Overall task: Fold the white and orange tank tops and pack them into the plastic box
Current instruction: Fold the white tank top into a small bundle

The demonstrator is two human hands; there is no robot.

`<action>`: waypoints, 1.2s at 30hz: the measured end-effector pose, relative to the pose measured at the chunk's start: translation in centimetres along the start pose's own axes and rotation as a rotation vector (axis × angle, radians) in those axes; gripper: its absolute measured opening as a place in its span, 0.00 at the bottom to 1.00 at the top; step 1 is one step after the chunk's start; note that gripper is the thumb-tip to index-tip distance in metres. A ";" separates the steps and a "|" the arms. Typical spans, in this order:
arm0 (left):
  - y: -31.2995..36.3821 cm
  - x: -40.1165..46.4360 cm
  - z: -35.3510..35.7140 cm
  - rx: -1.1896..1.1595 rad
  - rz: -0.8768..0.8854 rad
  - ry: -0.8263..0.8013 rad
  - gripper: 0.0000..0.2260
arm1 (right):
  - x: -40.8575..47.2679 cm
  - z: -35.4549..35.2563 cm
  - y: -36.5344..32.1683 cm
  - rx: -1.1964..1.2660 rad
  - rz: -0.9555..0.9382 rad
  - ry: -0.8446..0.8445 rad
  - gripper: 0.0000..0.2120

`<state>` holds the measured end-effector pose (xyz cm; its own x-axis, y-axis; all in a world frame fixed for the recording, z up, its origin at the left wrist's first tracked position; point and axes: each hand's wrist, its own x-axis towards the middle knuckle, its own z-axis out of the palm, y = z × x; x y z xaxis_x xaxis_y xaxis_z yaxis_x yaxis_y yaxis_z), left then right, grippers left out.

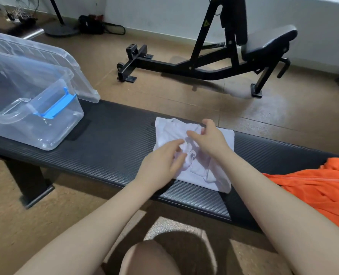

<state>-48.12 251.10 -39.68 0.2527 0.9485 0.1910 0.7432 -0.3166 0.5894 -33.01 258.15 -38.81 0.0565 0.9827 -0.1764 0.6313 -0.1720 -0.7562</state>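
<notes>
On the black padded bench [113, 147] running across the frame, everything task-related sits in 1 row. Behind it, on the tan floor, an adjustable weight bench [224, 56] with black frame, well apart. Clear plastic box [31, 108] at the left end of the padded bench, open, nothing visible inside, blue latch [58, 105] on its near-right side. Clear lid [51, 60] leans behind the box, touching its far rim. Orange tank top [323, 187] bunched at the right end, unfolded, spilling over the near edge, partly cut by the frame. White tank top [194, 151] lies mid-bench, partly folded into a rough rectangle, straps and loose fabric bunched in the middle, near corner hanging just past the bench edge. It is between box and orange top, touching neither. Both hands on the white top. Left hand [160, 161] rests on its left side, fingers loosely curled and slightly spread, tips at the bunched fabric; can't tell if pinching. Right hand [210, 139] over the center, thumb and fingers drawn together around a fold, seemingly pinching it. 1 bare knee [146, 257] at bottom center.
</notes>
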 end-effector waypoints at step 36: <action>-4.8 1.2 3.4 0.398 0.037 -0.341 0.56 | 4.2 1.3 2.2 -1.041 -0.449 -0.222 0.32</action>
<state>-49.29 253.79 -44.95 0.4213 0.9015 -0.0991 0.8910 -0.3910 0.2305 -32.37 261.78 -42.03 -0.4066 0.8896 -0.2081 0.8979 0.4311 0.0885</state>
